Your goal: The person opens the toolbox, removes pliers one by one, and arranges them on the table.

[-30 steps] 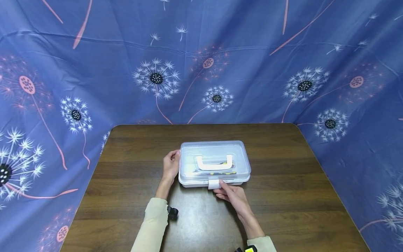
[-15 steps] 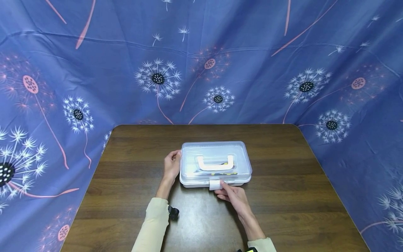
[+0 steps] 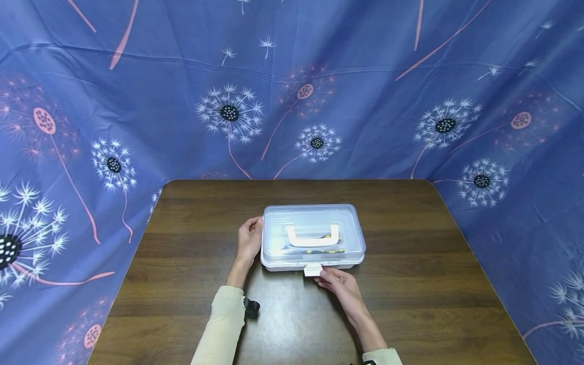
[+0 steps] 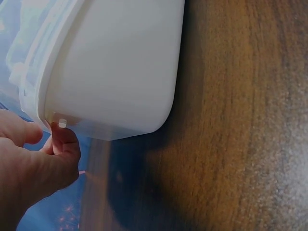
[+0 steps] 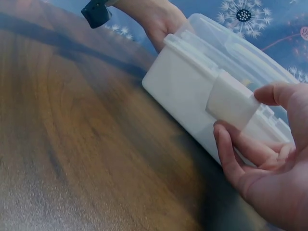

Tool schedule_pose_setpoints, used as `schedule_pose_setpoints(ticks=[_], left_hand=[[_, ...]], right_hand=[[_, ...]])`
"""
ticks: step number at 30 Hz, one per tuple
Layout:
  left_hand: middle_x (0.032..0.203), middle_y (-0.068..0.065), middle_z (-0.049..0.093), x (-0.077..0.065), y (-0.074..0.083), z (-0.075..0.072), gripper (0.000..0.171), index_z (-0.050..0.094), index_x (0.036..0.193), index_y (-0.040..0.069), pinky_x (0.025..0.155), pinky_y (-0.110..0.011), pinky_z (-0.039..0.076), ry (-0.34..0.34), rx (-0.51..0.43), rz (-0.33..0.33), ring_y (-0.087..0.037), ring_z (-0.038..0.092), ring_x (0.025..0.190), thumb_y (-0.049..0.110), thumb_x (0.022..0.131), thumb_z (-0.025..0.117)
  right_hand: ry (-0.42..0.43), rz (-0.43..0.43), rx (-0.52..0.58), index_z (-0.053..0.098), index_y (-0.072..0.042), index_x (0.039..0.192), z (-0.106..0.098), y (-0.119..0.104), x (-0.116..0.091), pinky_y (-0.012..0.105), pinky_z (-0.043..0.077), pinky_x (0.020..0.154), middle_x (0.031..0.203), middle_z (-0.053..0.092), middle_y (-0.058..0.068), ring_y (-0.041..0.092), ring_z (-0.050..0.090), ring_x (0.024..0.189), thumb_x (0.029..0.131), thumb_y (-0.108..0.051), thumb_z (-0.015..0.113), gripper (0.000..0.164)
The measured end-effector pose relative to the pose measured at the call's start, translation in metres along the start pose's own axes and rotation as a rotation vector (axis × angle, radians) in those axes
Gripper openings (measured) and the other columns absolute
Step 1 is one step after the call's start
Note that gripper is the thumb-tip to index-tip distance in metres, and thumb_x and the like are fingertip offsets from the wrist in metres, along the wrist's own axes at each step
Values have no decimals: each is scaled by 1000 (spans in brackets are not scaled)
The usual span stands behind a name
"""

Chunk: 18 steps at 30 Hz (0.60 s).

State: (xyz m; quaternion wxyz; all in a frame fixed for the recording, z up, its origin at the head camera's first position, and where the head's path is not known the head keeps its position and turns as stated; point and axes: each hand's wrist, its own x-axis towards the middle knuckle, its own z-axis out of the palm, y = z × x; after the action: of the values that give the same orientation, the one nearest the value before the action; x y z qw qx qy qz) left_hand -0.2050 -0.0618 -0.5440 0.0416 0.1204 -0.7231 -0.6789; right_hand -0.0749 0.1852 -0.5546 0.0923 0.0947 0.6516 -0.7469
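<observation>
A plastic storage box (image 3: 276, 228) with a clear lid and a white base (image 4: 115, 62) sits on the table, its lid down. A white carry handle (image 3: 314, 243) lies flat on the lid. My left hand (image 3: 248, 241) holds the box's left end, its fingers curled at the rim in the left wrist view. At the front, my right hand (image 3: 344, 291) pinches the white latch (image 5: 233, 101), with the thumb at its upper edge and fingers below. The latch is tipped outward from the box front in the head view. Dark and yellow items (image 3: 326, 251) show dimly through the lid.
The brown wooden table (image 3: 410, 304) extends around the box. Behind it and along both sides hangs a blue curtain (image 3: 365, 101) with dandelion prints. A black wrist camera (image 3: 251, 307) sits on the left forearm.
The latch has tipped outward and down under my right hand, which has shifted slightly down with it. My left hand keeps its place on the box, and the lid stays down.
</observation>
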Motion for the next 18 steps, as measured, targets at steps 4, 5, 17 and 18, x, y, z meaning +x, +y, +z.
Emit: schedule_pose_setpoints(ticks=[4, 5, 17, 18], left_hand=[[104, -14, 64, 0, -1, 0, 30, 64, 125, -11, 73, -17, 46, 1, -15, 11, -12, 56, 87, 10, 105, 55], [103, -15, 64, 0, -1, 0, 30, 64, 125, -11, 72, -17, 47, 3, -18, 12, -13, 56, 86, 9, 105, 55], [107, -16, 65, 0, 1, -1, 31, 64, 127, -9, 73, -17, 47, -3, -6, -3, -13, 57, 88, 10, 106, 55], [106, -16, 65, 0, 0, -1, 31, 64, 127, -9, 73, -17, 47, -6, -8, -2, -12, 57, 87, 11, 105, 55]], right_hand=[[-48, 17, 22, 53, 20, 132, -5, 2, 0, 31, 55, 96, 121, 67, 23, 18, 68, 103, 99, -8, 64, 45], [-55, 25, 19, 51, 19, 134, -6, 3, 0, 30, 54, 96, 124, 66, 25, 17, 68, 105, 99, -9, 65, 47], [-14, -23, -239, 62, 17, 126, -11, 17, 9, 22, 57, 81, 111, 73, 24, 11, 71, 94, 96, -8, 72, 40], [-14, -34, -245, 62, 17, 124, -11, 17, 10, 24, 58, 79, 108, 74, 25, 12, 72, 91, 96, -7, 72, 38]])
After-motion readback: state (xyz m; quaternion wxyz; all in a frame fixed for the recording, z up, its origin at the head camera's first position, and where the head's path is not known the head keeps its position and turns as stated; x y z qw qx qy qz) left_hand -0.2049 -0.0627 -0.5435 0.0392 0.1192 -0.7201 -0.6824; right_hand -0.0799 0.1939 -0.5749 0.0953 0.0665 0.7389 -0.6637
